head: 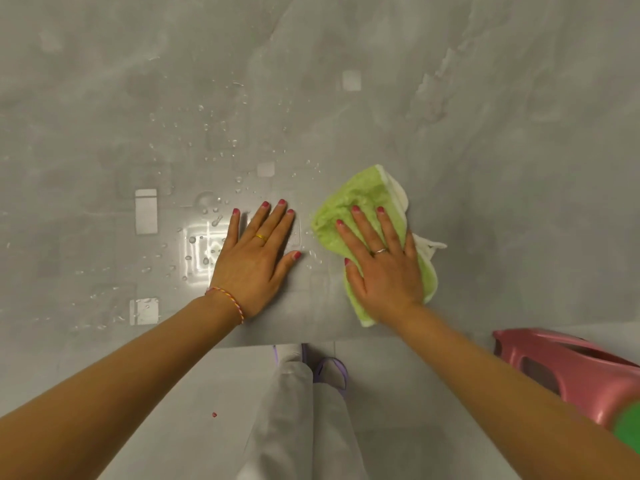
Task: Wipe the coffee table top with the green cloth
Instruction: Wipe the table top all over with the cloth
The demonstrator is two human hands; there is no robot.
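Observation:
The grey, glossy coffee table top [485, 168] fills most of the view. A green cloth [349, 199] with a white edge lies flat on it, right of centre. My right hand [381, 265] presses down on the cloth with fingers spread. My left hand [259, 258] rests flat on the bare table just left of the cloth, fingers apart, holding nothing. Water drops [214, 133] are scattered on the table beyond and to the left of my left hand.
The table's near edge [277, 342] runs just below my wrists. A pink plastic stool [571, 368] stands on the floor at the lower right. My legs in light trousers [301, 410] are below the edge, on a pale tiled floor.

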